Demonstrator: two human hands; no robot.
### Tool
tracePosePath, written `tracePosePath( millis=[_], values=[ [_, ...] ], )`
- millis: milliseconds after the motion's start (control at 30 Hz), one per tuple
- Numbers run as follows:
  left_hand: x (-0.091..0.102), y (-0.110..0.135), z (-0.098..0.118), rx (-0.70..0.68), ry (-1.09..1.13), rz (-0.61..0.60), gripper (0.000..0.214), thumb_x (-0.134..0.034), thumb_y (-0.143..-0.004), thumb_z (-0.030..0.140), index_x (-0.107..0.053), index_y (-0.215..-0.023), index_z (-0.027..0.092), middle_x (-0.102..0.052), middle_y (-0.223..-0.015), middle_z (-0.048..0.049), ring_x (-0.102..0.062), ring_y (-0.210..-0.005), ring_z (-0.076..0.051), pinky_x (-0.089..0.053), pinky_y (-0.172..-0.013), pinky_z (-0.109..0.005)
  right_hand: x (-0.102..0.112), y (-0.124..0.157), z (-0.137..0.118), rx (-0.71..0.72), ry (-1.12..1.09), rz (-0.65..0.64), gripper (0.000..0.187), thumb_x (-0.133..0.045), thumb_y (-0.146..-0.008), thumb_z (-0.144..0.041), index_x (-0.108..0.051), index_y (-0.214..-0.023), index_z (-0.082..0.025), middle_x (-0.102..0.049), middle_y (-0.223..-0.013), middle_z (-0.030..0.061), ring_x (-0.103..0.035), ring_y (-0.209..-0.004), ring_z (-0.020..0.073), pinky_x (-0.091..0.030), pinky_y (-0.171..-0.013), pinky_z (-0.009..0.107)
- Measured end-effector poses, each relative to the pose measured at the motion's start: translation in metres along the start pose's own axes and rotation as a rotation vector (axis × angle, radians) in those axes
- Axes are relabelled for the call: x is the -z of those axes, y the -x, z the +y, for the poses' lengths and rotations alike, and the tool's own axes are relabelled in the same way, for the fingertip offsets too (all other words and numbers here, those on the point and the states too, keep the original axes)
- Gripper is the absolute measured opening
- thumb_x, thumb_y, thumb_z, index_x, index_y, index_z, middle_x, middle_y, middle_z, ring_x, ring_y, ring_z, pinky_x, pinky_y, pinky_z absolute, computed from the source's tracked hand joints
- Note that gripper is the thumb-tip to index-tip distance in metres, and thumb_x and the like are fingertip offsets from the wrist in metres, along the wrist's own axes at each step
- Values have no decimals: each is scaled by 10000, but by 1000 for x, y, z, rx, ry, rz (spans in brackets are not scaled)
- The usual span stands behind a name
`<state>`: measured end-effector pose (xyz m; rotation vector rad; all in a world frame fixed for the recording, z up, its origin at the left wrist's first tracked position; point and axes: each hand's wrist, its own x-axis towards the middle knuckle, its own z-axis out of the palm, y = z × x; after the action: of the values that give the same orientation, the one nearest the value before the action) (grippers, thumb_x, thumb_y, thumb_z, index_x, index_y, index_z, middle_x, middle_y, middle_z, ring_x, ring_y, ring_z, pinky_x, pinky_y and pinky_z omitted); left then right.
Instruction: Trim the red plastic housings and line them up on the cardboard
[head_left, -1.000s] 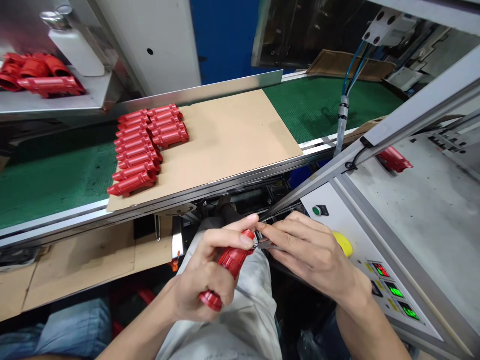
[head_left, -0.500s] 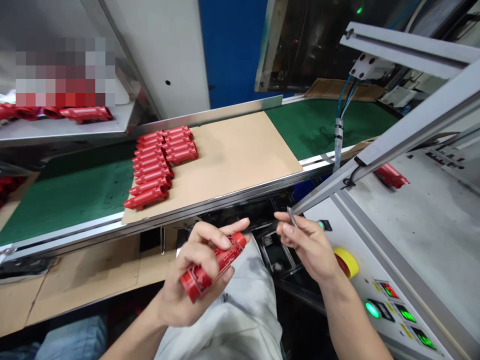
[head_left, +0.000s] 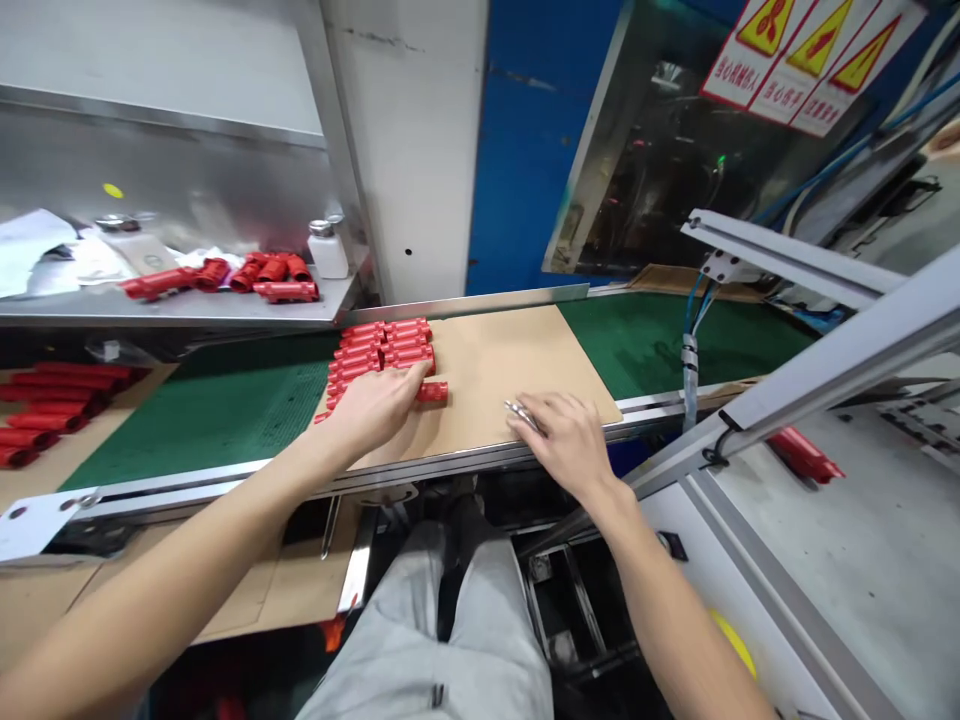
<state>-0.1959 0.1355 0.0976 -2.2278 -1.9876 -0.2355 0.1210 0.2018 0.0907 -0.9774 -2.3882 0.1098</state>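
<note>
My left hand (head_left: pixel 379 405) is closed over a red plastic tubular part (head_left: pixel 433 392), low over the cardboard sheet (head_left: pixel 487 360). Only that part's right end shows; my fingers and palm cover the rest. Just behind it, similar red tubular parts (head_left: pixel 409 345) lie side by side in two columns. Near the front edge of the cardboard, my right hand (head_left: pixel 566 435) has its fingers curled round a small shiny metal tool (head_left: pixel 519 410). Its tip sticks out to the left, and its kind cannot be made out.
The cardboard lies on a green conveyor belt (head_left: pixel 247 385). More red parts (head_left: pixel 56 400) lie at far left, others on a metal shelf (head_left: pixel 180 310) beside a white dispenser bottle (head_left: pixel 328 250). An aluminium frame (head_left: pixel 840 340) rises at right, near another red part (head_left: pixel 804 455).
My left hand has carried the red part forward and down to the cardboard by the rows. My right hand, still with the metal tool, has moved forward over the cardboard. The view has tilted up.
</note>
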Motion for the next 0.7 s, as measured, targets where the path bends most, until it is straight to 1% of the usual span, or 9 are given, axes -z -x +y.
tracePosePath(
  millis=[67, 167, 267, 367, 433, 533, 633, 667, 700],
  values=[
    [-8, -16, -2, 11, -36, 2, 314, -535, -1022, 208, -650, -1312, 171, -794, -1133, -159, -751, -1059, -353, -557, -830, -396, -13, -29, 12, -7, 26, -11, 282, -714, -1024, -463, -780, -1229, -281, -800, -1234, 83, -679, -1213, 280, -412, -1028, 469],
    [-18, -25, -4, 51, -89, 12, 226, -545, -1009, 201, -710, -1157, 154, -770, -1149, -176, -737, -1059, -358, -542, -851, -418, -27, -52, 24, -21, 40, -2, 283, -717, -999, -539, -806, -1070, -280, -768, -1305, 104, -612, -1308, 314, -354, -1086, 527],
    [-20, -22, -6, 103, -121, 40, 273, -573, -999, 196, -714, -1227, 143, -714, -1301, -204, -696, -1141, -392, -531, -918, -480, -32, -53, 27, -41, 17, 63, 302, -706, -1001, -534, -783, -1147, -281, -715, -1407, 126, -541, -1417, 334, -314, -1148, 570],
    [-9, -11, -4, 139, -129, 89, 408, -575, -1020, 212, -634, -1408, 100, -677, -1357, -237, -633, -1233, -456, -517, -974, -576, -30, -37, 20, -73, -27, 165, 258, -662, -1039, -455, -772, -1189, -276, -717, -1413, 111, -509, -1485, 310, -270, -1234, 567],
    [2, 1, 4, 132, -116, 135, 482, -525, -1063, 225, -538, -1516, 62, -646, -1401, -262, -608, -1273, -480, -528, -977, -621, -28, -10, 8, -109, -51, 216, 199, -638, -1053, -383, -785, -1141, -284, -761, -1337, 86, -542, -1467, 292, -284, -1255, 557],
    [8, 26, 29, 120, 13, 274, 545, -536, -1097, 405, -525, -1554, 110, -629, -1451, -226, -603, -1309, -486, -548, -1022, -668, -28, 61, -19, -211, -80, 233, 176, -633, -1043, -316, -797, -1076, -262, -812, -1190, 85, -686, -1275, 263, -459, -1152, 506],
    [-16, 55, 75, -58, 445, 484, 544, -668, -1020, 503, -631, -1481, 217, -683, -1418, -137, -641, -1316, -403, -490, -1187, -607, -21, 156, -54, -364, -122, 147, 190, -640, -1039, -312, -810, -1060, -228, -835, -1100, 76, -777, -1040, 198, -601, -963, 369],
    [-30, 66, 95, -127, 596, 511, 508, -701, -994, 501, -675, -1408, 208, -717, -1336, -140, -685, -1234, -384, -506, -1170, -595, -13, 190, -68, -423, -143, 94, 179, -667, -1026, -316, -816, -1074, -230, -841, -1085, 57, -792, -982, 173, -618, -911, 314],
    [-45, 78, 117, -207, 726, 419, 485, -691, -995, 505, -679, -1381, 212, -737, -1299, -136, -709, -1187, -368, -511, -1164, -591, -2, 225, -81, -489, -166, 35, 165, -705, -1005, -315, -824, -1089, -239, -848, -1071, 32, -802, -935, 151, -622, -867, 262]
  ],
)
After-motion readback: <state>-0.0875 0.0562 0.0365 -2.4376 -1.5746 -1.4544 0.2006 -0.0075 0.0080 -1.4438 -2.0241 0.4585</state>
